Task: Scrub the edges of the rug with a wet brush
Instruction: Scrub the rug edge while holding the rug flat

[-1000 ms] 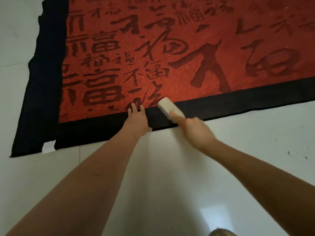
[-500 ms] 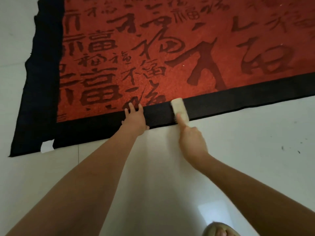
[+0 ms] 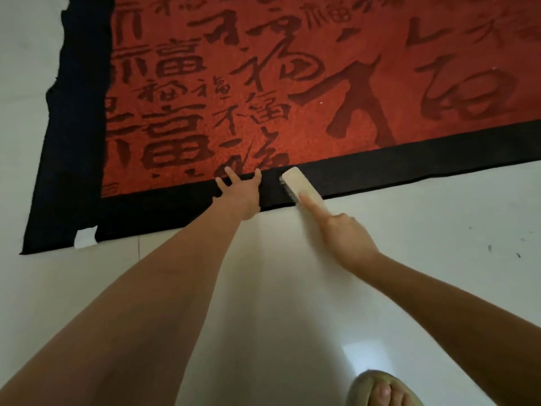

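Note:
A red rug [image 3: 292, 92] with dark characters and a wide black border [image 3: 409, 159] lies on a white tiled floor. My left hand [image 3: 240, 194] presses flat on the near border, fingers spread. Just to its right, my right hand [image 3: 342, 232] grips a white scrub brush [image 3: 301, 186], with the index finger stretched along its back. The brush lies bristles down across the black border at the rug's near edge.
White floor [image 3: 292, 288] fills the foreground. A foot in a pale sandal [image 3: 383, 391] shows at the bottom right. A white scrap [image 3: 86, 237] sits at the rug's near left corner. A few dark specks [image 3: 503, 250] mark the floor on the right.
The brush has swung back and forth across the border: it went right and turned upright, then came back left with its tip tilted left. My left hand stayed on the border.

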`<state>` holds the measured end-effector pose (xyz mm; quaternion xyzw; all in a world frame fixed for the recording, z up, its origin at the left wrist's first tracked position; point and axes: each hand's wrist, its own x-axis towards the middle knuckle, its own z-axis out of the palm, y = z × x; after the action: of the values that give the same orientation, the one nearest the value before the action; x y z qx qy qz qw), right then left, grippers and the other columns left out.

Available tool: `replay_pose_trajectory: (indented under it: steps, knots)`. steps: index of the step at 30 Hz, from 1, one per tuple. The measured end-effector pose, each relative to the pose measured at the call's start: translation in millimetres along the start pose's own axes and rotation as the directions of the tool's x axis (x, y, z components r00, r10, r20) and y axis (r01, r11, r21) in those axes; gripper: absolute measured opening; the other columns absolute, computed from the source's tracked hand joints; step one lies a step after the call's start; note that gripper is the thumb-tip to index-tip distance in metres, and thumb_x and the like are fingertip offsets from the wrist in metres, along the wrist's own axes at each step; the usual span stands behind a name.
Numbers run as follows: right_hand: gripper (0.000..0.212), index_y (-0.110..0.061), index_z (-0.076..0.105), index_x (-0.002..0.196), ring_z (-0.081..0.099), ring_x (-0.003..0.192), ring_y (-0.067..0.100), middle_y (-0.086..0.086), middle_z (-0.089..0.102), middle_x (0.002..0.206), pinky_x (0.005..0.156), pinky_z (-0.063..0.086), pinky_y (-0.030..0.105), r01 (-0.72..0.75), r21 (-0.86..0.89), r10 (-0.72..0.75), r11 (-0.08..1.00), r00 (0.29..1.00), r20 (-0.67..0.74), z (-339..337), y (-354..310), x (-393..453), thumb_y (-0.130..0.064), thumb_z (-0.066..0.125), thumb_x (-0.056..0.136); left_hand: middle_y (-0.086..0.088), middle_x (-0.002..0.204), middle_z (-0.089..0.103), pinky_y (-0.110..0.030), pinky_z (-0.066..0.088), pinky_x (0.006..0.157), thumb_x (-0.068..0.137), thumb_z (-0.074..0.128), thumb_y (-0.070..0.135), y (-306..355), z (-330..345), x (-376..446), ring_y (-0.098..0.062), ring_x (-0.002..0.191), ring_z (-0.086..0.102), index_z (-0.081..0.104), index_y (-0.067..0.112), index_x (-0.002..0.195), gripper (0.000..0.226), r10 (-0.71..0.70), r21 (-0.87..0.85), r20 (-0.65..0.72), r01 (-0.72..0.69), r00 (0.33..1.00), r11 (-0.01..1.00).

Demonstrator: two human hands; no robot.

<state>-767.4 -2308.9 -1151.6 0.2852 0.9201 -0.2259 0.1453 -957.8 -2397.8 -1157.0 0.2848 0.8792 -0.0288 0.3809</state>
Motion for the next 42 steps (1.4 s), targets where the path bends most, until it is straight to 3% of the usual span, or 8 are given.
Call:
replay_pose_trajectory:
  steps: [4, 10, 14, 20, 26, 31, 37, 42]
  knots:
    - [0.078, -0.047, 0.005, 0.15, 0.051, 0.076, 0.033, 0.017, 0.057, 0.093, 0.071, 0.041, 0.037, -0.295, 0.114, 0.309, 0.949, 0.94, -0.143, -23.2, 33.6, 6.9, -0.003, 0.027, 0.09, -0.029, 0.154, -0.027, -0.06, 0.008, 0.118, 0.1, 0.049, 0.01, 6.9, -7.7, 0.0, -0.053, 0.142, -0.016, -0.008, 0.027, 0.156, 0.082, -0.04, -0.013, 0.035, 0.041, 0.999, 0.999]
    - [0.078, -0.055, -0.002, 0.147, 0.057, 0.083, 0.032, 0.01, 0.052, 0.089, 0.075, 0.041, 0.034, 0.022, 0.073, -0.021, 0.997, 1.0, -0.016, -4.9, 4.0, 5.2, -0.008, 0.03, 0.093, -0.015, 0.162, -0.012, -0.039, 0.012, 0.119, 0.092, 0.066, 0.03, 43.7, 1.5, 0.5, -0.031, 0.15, -0.007, -0.004, 0.007, 0.156, 0.097, 0.17, -0.089, -0.092, -0.178, 0.981, 0.98]
    - [0.071, -0.045, 0.013, 0.151, 0.054, 0.081, 0.035, 0.021, 0.06, 0.102, 0.073, 0.042, 0.038, -0.279, 0.103, 0.293, 0.955, 0.94, -0.174, -32.7, 47.2, 25.3, -0.006, 0.029, 0.093, -0.012, 0.164, -0.006, -0.04, 0.023, 0.117, 0.091, 0.066, 0.039, 49.0, 7.6, 6.2, -0.028, 0.151, 0.005, 0.005, 0.009, 0.157, 0.095, 0.145, 0.009, -0.138, -0.145, 0.98, 0.989]
    - [0.068, -0.053, 0.009, 0.148, 0.06, 0.091, 0.035, 0.013, 0.057, 0.098, 0.076, 0.045, 0.038, 0.019, 0.122, -0.009, 0.992, 0.997, -0.08, -11.1, 15.5, 30.9, -0.015, 0.032, 0.096, -0.022, 0.156, 0.02, -0.045, 0.037, 0.107, 0.085, 0.073, 0.043, 78.6, -2.1, 11.2, -0.04, 0.14, 0.031, 0.018, 0.013, 0.153, 0.092, 0.031, 0.057, -0.17, -0.022, 0.985, 0.998]
    - [0.07, -0.04, 0.026, 0.148, 0.057, 0.081, 0.038, 0.024, 0.061, 0.097, 0.069, 0.041, 0.041, -0.267, 0.102, 0.284, 0.958, 0.93, -0.233, -45.7, 72.5, 50.9, -0.001, 0.034, 0.091, -0.025, 0.16, 0.005, -0.047, 0.034, 0.11, 0.087, 0.069, 0.046, 79.3, 1.0, 12.2, -0.044, 0.143, 0.024, 0.006, 0.016, 0.157, 0.099, 0.017, 0.136, -0.128, 0.001, 0.992, 0.991]
    - [0.076, -0.049, 0.007, 0.15, 0.06, 0.086, 0.036, 0.014, 0.058, 0.093, 0.065, 0.037, 0.035, 0.045, -0.025, -0.047, 0.999, 0.994, -0.101, -23.0, 55.4, 35.4, -0.008, 0.036, 0.093, -0.032, 0.158, 0.004, -0.048, 0.024, 0.117, 0.091, 0.064, 0.045, 85.5, -4.3, 12.0, -0.045, 0.145, 0.018, -0.002, 0.025, 0.157, 0.096, 0.077, 0.222, -0.085, -0.057, 0.993, 0.973]
    - [0.065, -0.043, 0.029, 0.147, 0.06, 0.09, 0.041, 0.024, 0.063, 0.099, 0.072, 0.044, 0.042, -0.226, 0.18, 0.267, 0.957, 0.931, -0.25, -47.6, 87.5, 57.6, -0.007, 0.035, 0.094, -0.023, 0.148, 0.037, -0.048, 0.038, 0.109, 0.076, 0.081, 0.042, 106.8, -16.4, 19.4, -0.04, 0.137, 0.035, 0.035, 0.003, 0.145, 0.091, 0.102, 0.17, -0.102, -0.083, 0.99, 0.982]
    - [0.067, -0.048, 0.019, 0.148, 0.06, 0.089, 0.038, 0.018, 0.062, 0.098, 0.071, 0.044, 0.039, -0.001, 0.123, 0.024, 0.992, 0.983, -0.18, -33.7, 83.5, 50.1, -0.011, 0.035, 0.095, -0.016, 0.163, 0.005, -0.036, 0.022, 0.118, 0.08, 0.079, 0.036, 140.0, -0.1, 24.5, -0.027, 0.15, 0.013, -0.006, 0.002, 0.154, 0.118, 0.228, -0.01, -0.139, -0.232, 0.964, 0.973]
